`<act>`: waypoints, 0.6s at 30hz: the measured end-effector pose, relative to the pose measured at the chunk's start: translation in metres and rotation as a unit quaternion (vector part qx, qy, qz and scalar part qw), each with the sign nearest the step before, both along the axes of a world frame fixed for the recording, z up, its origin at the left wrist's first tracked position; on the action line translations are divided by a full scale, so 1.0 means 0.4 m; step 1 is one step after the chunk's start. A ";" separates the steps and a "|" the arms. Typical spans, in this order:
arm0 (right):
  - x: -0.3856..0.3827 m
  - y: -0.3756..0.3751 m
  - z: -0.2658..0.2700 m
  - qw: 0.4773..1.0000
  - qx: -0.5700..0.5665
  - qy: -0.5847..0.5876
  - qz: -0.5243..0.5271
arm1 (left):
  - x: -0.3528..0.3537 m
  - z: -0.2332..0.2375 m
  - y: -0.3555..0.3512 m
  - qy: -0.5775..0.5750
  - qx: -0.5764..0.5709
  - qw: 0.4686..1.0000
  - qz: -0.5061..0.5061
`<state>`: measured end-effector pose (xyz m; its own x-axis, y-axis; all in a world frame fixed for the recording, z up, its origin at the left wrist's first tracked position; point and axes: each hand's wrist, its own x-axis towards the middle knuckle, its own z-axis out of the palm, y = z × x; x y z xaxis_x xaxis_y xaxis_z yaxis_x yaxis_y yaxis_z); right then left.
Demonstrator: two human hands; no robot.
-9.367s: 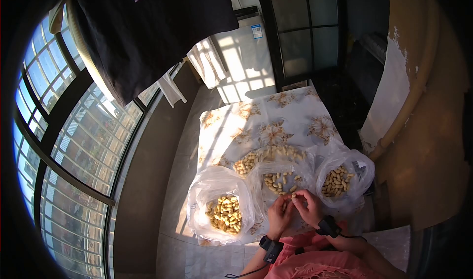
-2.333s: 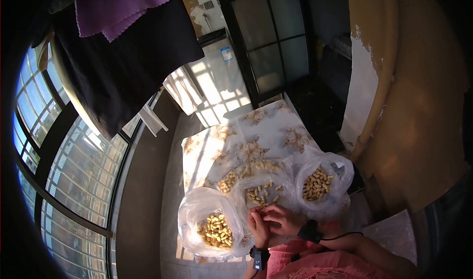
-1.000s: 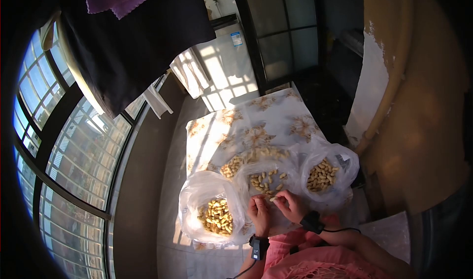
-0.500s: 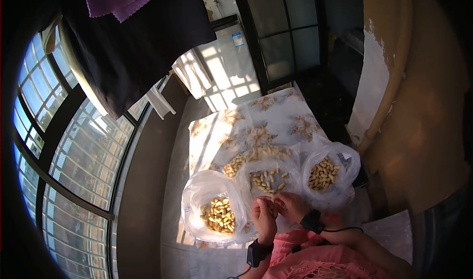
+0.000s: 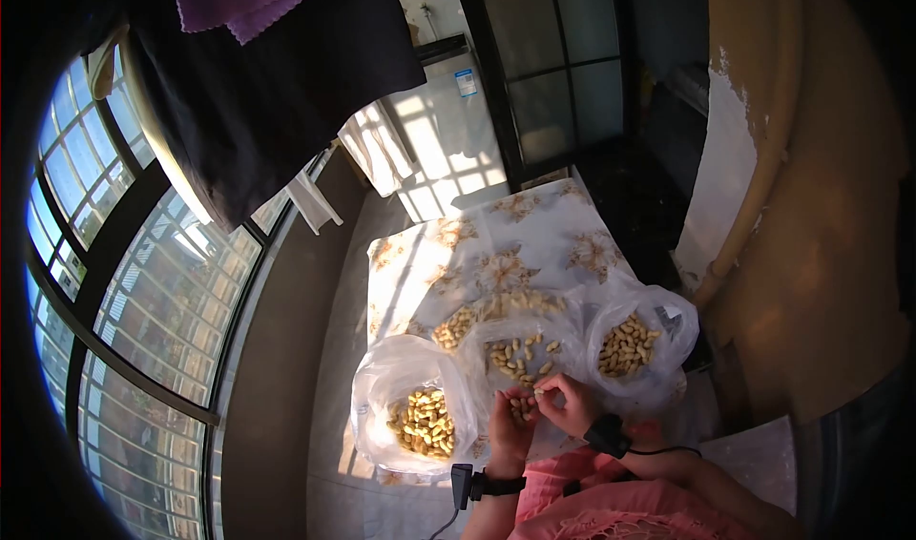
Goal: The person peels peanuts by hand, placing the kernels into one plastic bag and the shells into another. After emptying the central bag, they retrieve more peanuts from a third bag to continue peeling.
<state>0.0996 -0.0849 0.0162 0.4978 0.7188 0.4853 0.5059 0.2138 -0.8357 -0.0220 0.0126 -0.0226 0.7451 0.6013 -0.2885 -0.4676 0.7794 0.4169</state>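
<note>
My left hand, palm turned up, is cupped around several peanuts. Beside it, my right hand pinches a small pale piece that looks like a peanut between thumb and fingertips. Just beyond both hands lies a clear plastic bag with unshelled peanuts scattered on it. To the left stands an open plastic bag holding sunlit peanuts. Another open bag on the right contains more peanuts.
A floral cloth covers the table. More peanuts lie behind the middle bag. Dark clothing hangs overhead at the left, near barred windows. A pipe runs along the right wall.
My hands have drawn slightly apart, and my left palm has turned upward, showing the peanuts in it. My right fingertips now show a pale piece. The bags look unmoved.
</note>
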 end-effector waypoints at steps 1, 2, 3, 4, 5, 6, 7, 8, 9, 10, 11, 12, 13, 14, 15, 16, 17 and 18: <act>0.000 -0.002 -0.003 1.000 -0.002 0.000 0.001 | 0.007 0.015 -0.003 0.000 -0.015 1.000 0.010; -0.001 -0.004 -0.007 1.000 -0.011 0.012 -0.005 | 0.013 0.035 -0.006 -0.001 -0.030 0.999 0.021; -0.001 -0.004 -0.010 0.999 -0.019 0.024 -0.011 | 0.018 0.039 -0.006 -0.001 -0.031 0.999 0.023; 0.000 -0.003 -0.013 1.000 -0.019 0.023 -0.009 | 0.023 0.042 -0.005 0.006 -0.023 0.999 0.025; 0.000 -0.001 -0.013 0.999 -0.020 0.016 -0.024 | 0.026 0.043 -0.004 0.013 -0.014 0.999 0.025; 0.002 -0.001 -0.013 0.999 -0.021 0.009 -0.040 | 0.029 0.041 -0.002 0.012 -0.015 0.999 0.026; 0.003 0.000 -0.012 0.999 -0.022 0.008 -0.041 | 0.034 0.036 0.001 0.010 -0.018 1.000 0.020; 0.002 0.000 -0.005 0.999 -0.019 0.004 -0.049 | 0.039 0.031 0.004 0.007 -0.022 1.000 0.013; 0.001 -0.001 -0.001 0.998 -0.015 0.001 -0.057 | 0.040 0.023 0.008 0.008 -0.023 1.000 0.012; 0.003 -0.002 -0.003 0.998 -0.016 0.001 -0.058 | 0.037 0.011 0.015 0.013 -0.017 1.000 -0.001; 0.003 -0.002 -0.006 0.998 -0.024 0.007 -0.050 | 0.035 0.000 0.023 0.018 -0.011 1.000 -0.014; 0.004 -0.001 -0.008 0.999 -0.031 0.013 -0.042 | 0.033 -0.012 0.033 0.018 -0.011 1.000 -0.014; 0.004 -0.001 -0.008 0.999 -0.031 0.013 -0.041 | 0.031 -0.024 0.044 0.056 0.006 0.998 -0.023; 0.004 0.000 -0.008 0.999 -0.031 0.012 -0.041 | 0.031 -0.021 0.049 0.094 0.023 0.995 -0.032; 0.004 0.000 -0.008 0.999 -0.031 0.011 -0.040 | 0.033 -0.019 0.050 0.095 0.023 0.995 -0.031; 0.003 0.000 -0.006 0.999 -0.031 0.011 -0.039 | 0.038 -0.016 0.051 0.105 0.030 0.994 -0.022; 0.004 -0.002 -0.004 0.999 -0.036 0.012 -0.037 | 0.040 -0.012 0.052 0.116 0.037 0.993 -0.014; 0.004 -0.003 -0.003 0.999 -0.040 0.012 -0.035 | 0.039 -0.019 0.056 0.116 0.037 0.992 -0.014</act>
